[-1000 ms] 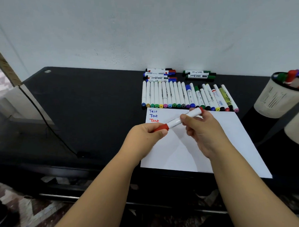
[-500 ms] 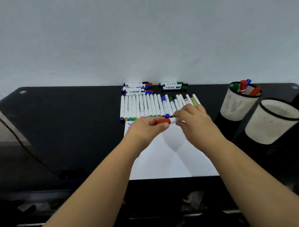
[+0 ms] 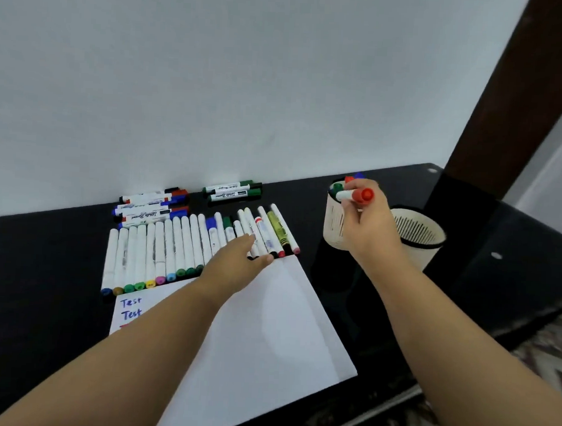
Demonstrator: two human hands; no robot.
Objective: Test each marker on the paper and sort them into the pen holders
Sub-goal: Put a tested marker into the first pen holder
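Red-capped marker (image 3: 354, 194) pinched in right hand (image 3: 367, 223) grip over pen holder (image 3: 334, 228) | left hand (image 3: 239, 262) grip relaxed, on marker row (image 3: 188, 250)

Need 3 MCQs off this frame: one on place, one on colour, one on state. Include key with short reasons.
1. Where is the red-capped marker?
A. lying on the paper
B. in the right hand, at the rim of the nearer pen holder
C. in the row on the table

2. What colour are the two fully visible "Test" words on the paper?
A. blue
B. green
C. black

3. What is the left hand doing?
A. gripping a marker
B. curled into a fist
C. reaching with straight fingers to the row of markers

Key: 1 B, the fingers pinch it beside the holder's rim. 2 A, both words read blue. 3 C, its fingers are extended at the row's near ends and hold nothing.
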